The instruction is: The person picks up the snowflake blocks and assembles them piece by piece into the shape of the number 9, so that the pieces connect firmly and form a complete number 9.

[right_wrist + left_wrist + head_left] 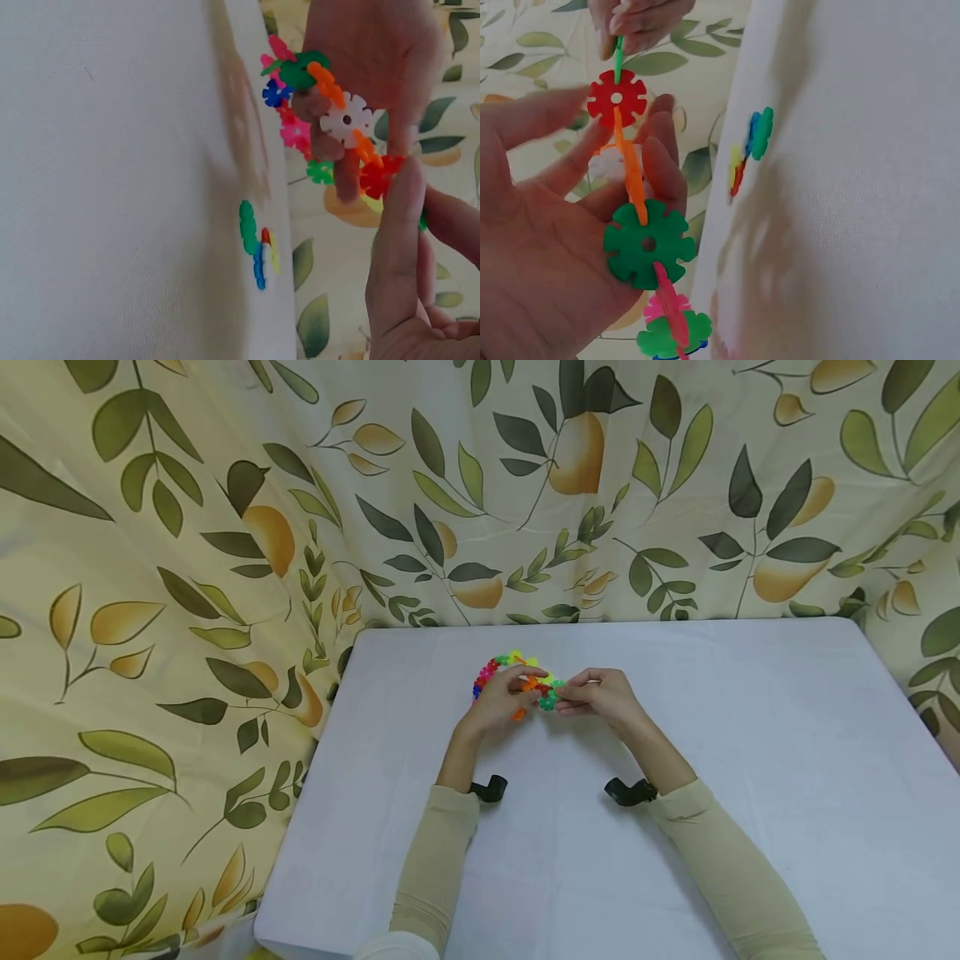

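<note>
A chain of colourful notched plastic discs (487,673) hangs from my hands above the table. My left hand (497,700) holds it with curled fingers behind the discs. In the left wrist view the dark green disc (649,255) crosses the palm, with an orange disc (632,176) and a red disc (617,112) above it. Facing it, my right hand (606,697) pinches a green disc (547,703) at the chain's end between thumb and fingertips. The right wrist view shows a white disc (346,120) in front of the left fingers, though the right fingers mostly hide the green one.
A few loose discs, among them a green disc (247,227) and a blue disc (259,265), are close together on the white-covered table (750,735). Black wrist-camera mounts (491,789) stick out near both cuffs. A leaf-patterned curtain (525,527) hangs behind and to the left.
</note>
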Motion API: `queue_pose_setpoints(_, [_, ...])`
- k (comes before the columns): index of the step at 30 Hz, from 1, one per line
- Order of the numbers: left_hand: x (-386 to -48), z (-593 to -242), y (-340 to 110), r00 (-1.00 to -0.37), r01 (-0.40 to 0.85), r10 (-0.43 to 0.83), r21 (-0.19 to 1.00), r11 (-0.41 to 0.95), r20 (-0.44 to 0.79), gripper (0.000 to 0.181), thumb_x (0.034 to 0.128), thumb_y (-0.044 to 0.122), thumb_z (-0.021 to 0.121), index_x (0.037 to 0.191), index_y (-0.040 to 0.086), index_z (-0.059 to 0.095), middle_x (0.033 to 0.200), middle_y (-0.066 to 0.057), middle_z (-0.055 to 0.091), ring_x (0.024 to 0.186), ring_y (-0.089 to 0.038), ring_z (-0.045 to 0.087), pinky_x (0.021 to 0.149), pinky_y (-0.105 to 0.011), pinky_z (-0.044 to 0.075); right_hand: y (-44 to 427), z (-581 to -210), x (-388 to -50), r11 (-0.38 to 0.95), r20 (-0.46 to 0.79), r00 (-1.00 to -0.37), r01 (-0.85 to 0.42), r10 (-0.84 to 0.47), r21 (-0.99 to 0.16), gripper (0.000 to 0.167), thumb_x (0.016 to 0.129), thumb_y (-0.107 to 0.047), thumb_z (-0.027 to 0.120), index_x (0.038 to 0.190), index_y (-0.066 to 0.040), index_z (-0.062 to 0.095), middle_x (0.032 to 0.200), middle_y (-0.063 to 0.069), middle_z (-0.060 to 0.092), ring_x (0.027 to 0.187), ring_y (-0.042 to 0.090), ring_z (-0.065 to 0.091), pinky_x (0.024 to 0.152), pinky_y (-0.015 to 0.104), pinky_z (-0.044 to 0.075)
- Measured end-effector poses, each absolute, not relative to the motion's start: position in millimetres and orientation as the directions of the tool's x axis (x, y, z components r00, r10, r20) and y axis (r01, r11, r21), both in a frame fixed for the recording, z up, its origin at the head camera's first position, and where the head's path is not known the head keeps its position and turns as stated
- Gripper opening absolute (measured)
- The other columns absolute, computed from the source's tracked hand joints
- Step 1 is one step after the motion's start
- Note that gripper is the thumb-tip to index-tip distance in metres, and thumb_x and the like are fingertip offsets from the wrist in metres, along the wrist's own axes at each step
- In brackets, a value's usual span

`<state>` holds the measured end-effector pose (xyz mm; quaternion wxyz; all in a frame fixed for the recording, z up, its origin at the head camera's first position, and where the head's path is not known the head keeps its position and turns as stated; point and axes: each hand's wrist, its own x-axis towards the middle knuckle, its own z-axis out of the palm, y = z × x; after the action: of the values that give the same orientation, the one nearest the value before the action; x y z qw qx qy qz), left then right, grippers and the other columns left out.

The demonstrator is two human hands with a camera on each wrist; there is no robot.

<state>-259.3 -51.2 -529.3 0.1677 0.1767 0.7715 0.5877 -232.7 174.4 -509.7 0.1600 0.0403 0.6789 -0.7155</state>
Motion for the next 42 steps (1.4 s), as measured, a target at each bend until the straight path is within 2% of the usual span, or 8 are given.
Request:
queue_pose_setpoints(5, [-262,-531,-51,-0.865,0.082,0.499,0.969,0.234,-0.047,0.033,0.1058,0.035,0.063,0.135,0.020,0.069,0.122,-0.005,0.070,0.104,-0.040,0.069,0.093,-0.055,0.056,177,-512,-234,0.038,-0.270,-0.937,0.268,-0.223,-0.963,0.031,0.093,-0.009,0.079,0.109,0.011,0.059,0.087,0.014,0.078,0.077,0.023,0.078,0.077,0.042,0.063])
queue_pose_setpoints(13, [-262,-534,-52,-0.902,0.007,0.418,0.962,0.272,-0.111,0.029,0.1085,0.031,0.058,0.130,0.018,0.073,0.121,-0.016,0.070,0.108,-0.039,0.066,0.095,-0.047,0.055,182,-519,-242,0.358,-0.270,-0.926,0.166,-0.262,-0.919,0.035,0.092,-0.022,0.083,0.111,0.004,0.070,0.096,0.016,0.078,0.089,0.032,0.077,0.083,0.048,0.062])
queue_pose_setpoints(19, [-261,-534,-54,-0.910,-0.075,0.381,0.968,0.242,-0.165,0.029,0.1069,0.034,0.060,0.129,0.020,0.073,0.121,-0.002,0.071,0.111,-0.039,0.066,0.092,-0.043,0.056,170,-532,-254,0.676,-0.206,-0.945,-0.021,-0.254,-0.736,0.031,0.091,-0.023,0.081,0.114,-0.004,0.074,0.088,0.006,0.077,0.071,0.021,0.071,0.065,0.032,0.055])
queue_pose_setpoints(23, [-262,-533,-54,-0.899,-0.114,0.398,0.975,0.188,-0.182,0.029,0.1060,0.031,0.062,0.129,0.017,0.072,0.120,-0.003,0.071,0.112,-0.042,0.067,0.091,-0.045,0.058,161,-537,-259,0.779,-0.176,-0.949,-0.101,-0.263,-0.618,0.043,0.090,-0.022,0.081,0.126,-0.001,0.070,0.091,0.010,0.077,0.072,0.020,0.069,0.067,0.035,0.055])
queue_pose_setpoints(26, [-262,-533,-53,-0.895,-0.129,0.406,0.978,0.164,-0.187,0.029,0.1063,0.030,0.062,0.129,0.014,0.071,0.121,-0.005,0.070,0.114,-0.043,0.066,0.088,-0.039,0.058,156,-537,-261,0.817,-0.156,-0.952,-0.134,-0.263,-0.561,0.049,0.089,-0.020,0.082,0.130,0.001,0.068,0.096,0.014,0.077,0.081,0.025,0.071,0.073,0.042,0.058])
queue_pose_setpoints(30, [-262,-531,-52,-0.892,-0.154,0.405,0.978,0.143,-0.199,0.030,0.1062,0.030,0.062,0.130,0.015,0.072,0.124,-0.008,0.069,0.117,-0.044,0.063,0.086,-0.032,0.054,154,-536,-260,0.822,-0.129,-0.957,-0.150,-0.261,-0.549,0.036,0.086,-0.018,0.085,0.115,0.000,0.073,0.097,0.013,0.075,0.088,0.030,0.069,0.079,0.046,0.057])
queue_pose_setpoints(36, [-261,-528,-53,-0.892,-0.171,0.401,0.977,0.131,-0.210,0.029,0.1051,0.033,0.063,0.129,0.021,0.073,0.124,-0.019,0.069,0.118,-0.046,0.060,0.089,-0.037,0.051,158,-536,-256,0.752,-0.104,-0.967,-0.110,-0.231,-0.650,0.028,0.082,-0.015,0.089,0.101,-0.003,0.072,0.089,0.009,0.073,0.082,0.025,0.066,0.074,0.039,0.054])
queue_pose_setpoints(42, [-262,-528,-56,-0.897,-0.134,0.410,0.986,0.097,-0.163,0.030,0.1042,0.032,0.066,0.131,0.022,0.074,0.114,-0.009,0.075,0.117,-0.047,0.060,0.084,-0.033,0.050,164,-537,-245,0.641,-0.089,-0.972,-0.073,-0.217,-0.764,0.017,0.087,-0.013,0.083,0.102,-0.009,0.078,0.082,0.004,0.075,0.070,0.019,0.069,0.065,0.033,0.052])
